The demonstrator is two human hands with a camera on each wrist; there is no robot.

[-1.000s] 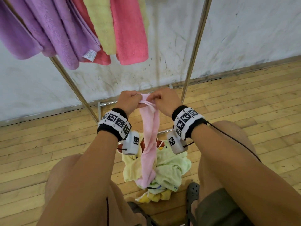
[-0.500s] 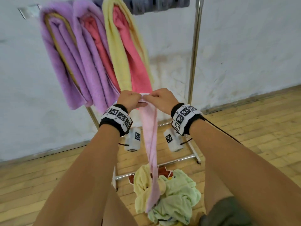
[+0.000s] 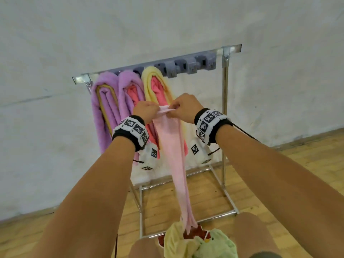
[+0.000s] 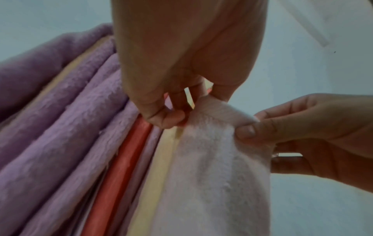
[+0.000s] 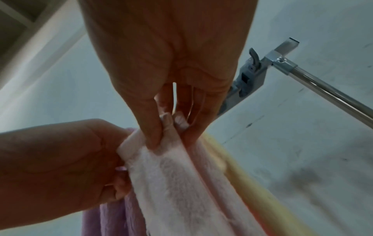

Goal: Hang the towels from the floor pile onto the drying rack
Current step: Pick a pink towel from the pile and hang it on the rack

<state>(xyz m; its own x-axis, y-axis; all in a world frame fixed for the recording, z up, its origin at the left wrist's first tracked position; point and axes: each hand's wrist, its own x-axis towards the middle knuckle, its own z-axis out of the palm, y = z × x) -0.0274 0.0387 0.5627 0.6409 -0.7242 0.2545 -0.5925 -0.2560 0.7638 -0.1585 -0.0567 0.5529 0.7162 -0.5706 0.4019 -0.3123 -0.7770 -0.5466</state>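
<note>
1. You hold a pale pink towel (image 3: pixel 172 146) at centre frame, both hands pinching its bunched top edge: your left hand (image 3: pixel 145 111) has fingers curled round one end, and your right hand (image 3: pixel 183 107) nips the other between thumb and fingertips.
2. The towel hangs in a long, narrow drape toward the bottom of the frame, its lower end touching the floor pile (image 3: pixel 197 243) of yellow and green towels, so it is not yet clear of the heap.
3. Behind your hands stands the drying rack (image 3: pixel 225 101), its top bar crossing the upper middle of the frame. Purple towels (image 3: pixel 106 101) and a yellow towel (image 3: pixel 149 79) wrapped over coral ones fill the left part of the bar.
4. The grey clips (image 3: pixel 188 67) at the upper right of the bar look free.
5. By these pictures, you are mid-carry, between pick-up and hanging. The next move likely calls for lifting the towel higher to free its tail, spreading your hands apart to open the edge, then taking it to the free clips on the right.
</note>
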